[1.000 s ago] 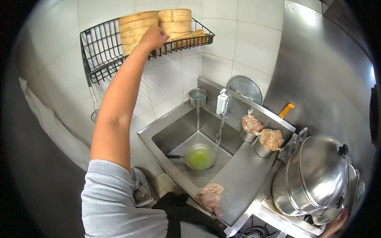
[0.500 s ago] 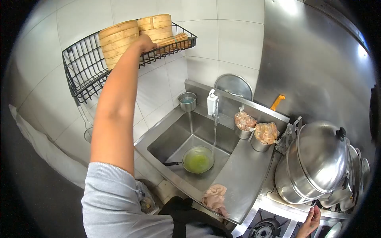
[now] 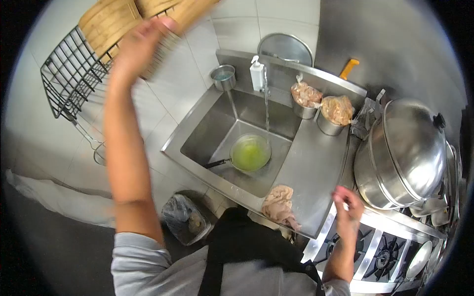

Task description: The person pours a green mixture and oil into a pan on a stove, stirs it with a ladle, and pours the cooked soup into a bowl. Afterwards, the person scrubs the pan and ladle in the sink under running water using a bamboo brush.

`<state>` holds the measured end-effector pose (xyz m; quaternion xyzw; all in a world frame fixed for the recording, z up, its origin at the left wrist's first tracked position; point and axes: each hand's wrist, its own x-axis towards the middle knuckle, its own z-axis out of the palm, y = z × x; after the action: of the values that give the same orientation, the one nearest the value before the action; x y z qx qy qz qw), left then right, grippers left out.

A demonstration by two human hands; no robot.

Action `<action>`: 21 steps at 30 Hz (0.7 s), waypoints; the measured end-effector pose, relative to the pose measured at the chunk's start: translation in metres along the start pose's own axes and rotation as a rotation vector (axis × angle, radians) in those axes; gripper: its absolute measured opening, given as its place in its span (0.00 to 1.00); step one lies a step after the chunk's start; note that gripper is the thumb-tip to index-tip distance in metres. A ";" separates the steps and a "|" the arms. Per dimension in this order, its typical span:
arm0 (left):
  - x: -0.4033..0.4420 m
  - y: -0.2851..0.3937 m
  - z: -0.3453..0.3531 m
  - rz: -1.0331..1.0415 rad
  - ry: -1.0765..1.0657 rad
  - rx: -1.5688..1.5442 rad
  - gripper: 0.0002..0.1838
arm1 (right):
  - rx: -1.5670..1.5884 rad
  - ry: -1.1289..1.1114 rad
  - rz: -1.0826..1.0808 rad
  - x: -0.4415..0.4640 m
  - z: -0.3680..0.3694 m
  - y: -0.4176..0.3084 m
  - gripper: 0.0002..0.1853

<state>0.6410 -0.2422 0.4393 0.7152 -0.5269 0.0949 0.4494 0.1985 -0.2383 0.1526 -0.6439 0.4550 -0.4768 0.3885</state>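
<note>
My left hand [image 3: 140,47] is raised at the upper left, blurred by motion, in front of the bamboo steamers [image 3: 108,25] on the black wire rack [image 3: 71,69]. Its fingers are closed by a long tan bamboo piece [image 3: 195,14]; a blurred, striped shape shows below them. What it grips is not clear. My right hand [image 3: 348,204] is above the counter's right edge, fingers pinched, with a tiny pale spot between them. A pan [image 3: 251,153] holding greenish liquid sits in the sink [image 3: 202,143], under running water [image 3: 267,106].
A pink cloth [image 3: 280,204] lies on the counter's front edge. Two metal containers with bagged food [image 3: 336,111] stand behind. A large lidded pot [image 3: 412,148] is at the right, near the burners [image 3: 384,256]. A lined bin [image 3: 182,219] stands below the sink.
The view has tilted down. My left hand has left its place at the rack's front edge and moved toward me. My right hand has come in from the stove side toward the counter.
</note>
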 end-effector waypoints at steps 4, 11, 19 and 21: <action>-0.105 -0.047 0.128 -0.293 -0.348 -0.647 0.17 | 0.094 -0.324 0.047 0.028 0.089 -0.009 0.25; -0.240 -0.112 0.283 -0.443 -0.491 -1.094 0.22 | 0.415 -0.096 0.112 0.059 0.237 0.030 0.32; -0.098 -0.273 0.373 -0.882 -0.869 -1.230 0.22 | 0.267 0.069 0.807 0.043 0.267 0.105 0.23; -0.061 -0.298 0.431 -0.998 -0.821 -1.409 0.27 | 0.195 0.055 0.854 0.035 0.278 0.108 0.22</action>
<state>0.7195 -0.5097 -0.0090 0.4000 -0.2138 -0.7048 0.5455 0.4494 -0.2840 -0.0066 -0.3455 0.6434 -0.3313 0.5974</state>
